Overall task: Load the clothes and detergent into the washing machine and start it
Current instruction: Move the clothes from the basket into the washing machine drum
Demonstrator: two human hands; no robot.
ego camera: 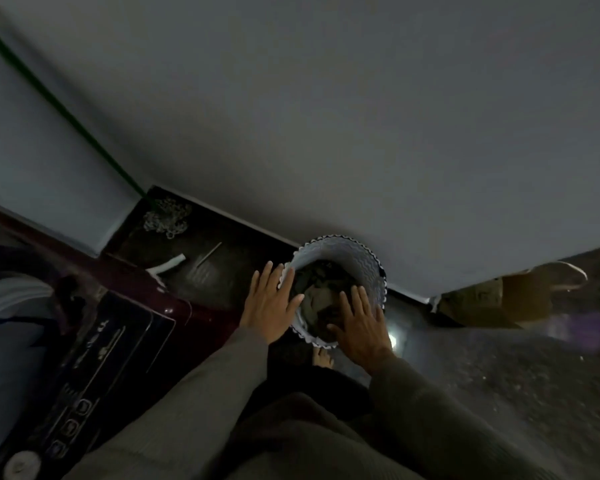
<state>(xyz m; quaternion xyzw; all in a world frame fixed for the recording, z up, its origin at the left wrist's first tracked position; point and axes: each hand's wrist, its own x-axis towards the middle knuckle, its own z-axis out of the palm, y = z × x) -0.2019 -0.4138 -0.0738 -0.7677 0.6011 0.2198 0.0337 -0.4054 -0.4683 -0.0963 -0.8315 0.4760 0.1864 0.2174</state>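
A white laundry basket (357, 258) with a wavy rim stands on the dark floor against the wall. Dark clothes (321, 284) fill it. My left hand (269, 303) hovers over the basket's left rim, fingers spread, holding nothing. My right hand (359, 322) hangs above the clothes at the basket's near right side, fingers apart and empty. The washing machine (84, 344) is at the left: a dark red top-loader with a black control panel, buttons and a round knob, its white tub opening at the far left edge.
A green-handled mop (163, 216) leans in the corner behind the machine. A white hose end (168, 265) lies on the floor beside it. A cardboard box (492, 299) sits at the right by the wall. My bare foot (323, 356) shows below the basket.
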